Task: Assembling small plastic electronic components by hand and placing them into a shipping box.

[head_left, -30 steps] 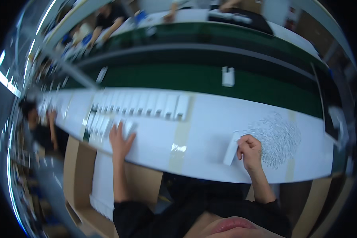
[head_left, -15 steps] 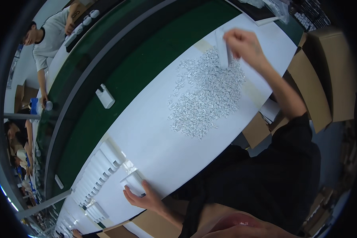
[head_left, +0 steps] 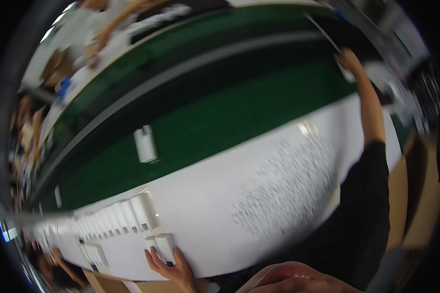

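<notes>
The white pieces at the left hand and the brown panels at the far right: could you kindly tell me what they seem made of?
White pieces: probably plastic, smooth and apparently satin, judging by their even faces and straight edges, though blur leaves this open. Brown panels: likely cardboard, matte, given their flat tan faces.

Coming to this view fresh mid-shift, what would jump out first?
Probably the heap of small pale pieces spread over the right part of the white table. Next, the row of white cases lined up at left, beside the green strip. Then the hands: the right hand stretched far to the upper right, the left hand at two white cases low, left of centre.
</notes>
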Action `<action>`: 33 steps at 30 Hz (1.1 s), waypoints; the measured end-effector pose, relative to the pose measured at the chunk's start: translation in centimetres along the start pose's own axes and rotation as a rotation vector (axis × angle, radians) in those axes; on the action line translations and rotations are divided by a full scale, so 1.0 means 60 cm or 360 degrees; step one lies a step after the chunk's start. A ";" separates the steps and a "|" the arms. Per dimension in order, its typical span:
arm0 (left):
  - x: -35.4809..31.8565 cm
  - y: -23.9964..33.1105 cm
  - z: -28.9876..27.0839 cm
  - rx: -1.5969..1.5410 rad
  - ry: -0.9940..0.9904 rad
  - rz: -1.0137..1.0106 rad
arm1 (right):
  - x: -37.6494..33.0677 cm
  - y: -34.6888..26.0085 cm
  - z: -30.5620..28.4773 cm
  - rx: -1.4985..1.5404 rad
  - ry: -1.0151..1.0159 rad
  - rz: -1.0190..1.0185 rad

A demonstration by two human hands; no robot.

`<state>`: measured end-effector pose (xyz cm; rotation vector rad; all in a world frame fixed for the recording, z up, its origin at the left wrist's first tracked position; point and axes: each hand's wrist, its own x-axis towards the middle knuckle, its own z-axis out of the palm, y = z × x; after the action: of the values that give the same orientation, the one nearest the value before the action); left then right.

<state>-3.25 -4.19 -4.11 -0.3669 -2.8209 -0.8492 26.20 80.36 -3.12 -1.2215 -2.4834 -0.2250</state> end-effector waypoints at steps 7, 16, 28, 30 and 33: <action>-0.015 -0.004 -0.021 0.0056 -0.0096 0.0167 | 0.001 -0.012 0.041 -0.0079 -0.0451 0.0560; -0.019 0.046 -0.018 0.0498 0.0000 0.0704 | -0.234 -0.506 -0.201 0.1034 -0.0571 -0.0640; -0.081 0.021 0.009 -0.0314 -0.0207 0.0528 | -0.397 -0.741 -0.215 0.0784 -0.0530 -0.1397; -0.072 0.028 -0.002 -0.0217 -0.0206 0.0564 | -0.391 -0.749 -0.219 0.0664 -0.0547 -0.1509; -0.070 0.025 -0.007 -0.0284 -0.0207 0.0641 | -0.392 -0.745 -0.197 0.0533 -0.0484 -0.1609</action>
<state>1.25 -3.97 -3.95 -1.0084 -2.6422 -1.0115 7.02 32.23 -0.58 0.2175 -3.0146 0.1441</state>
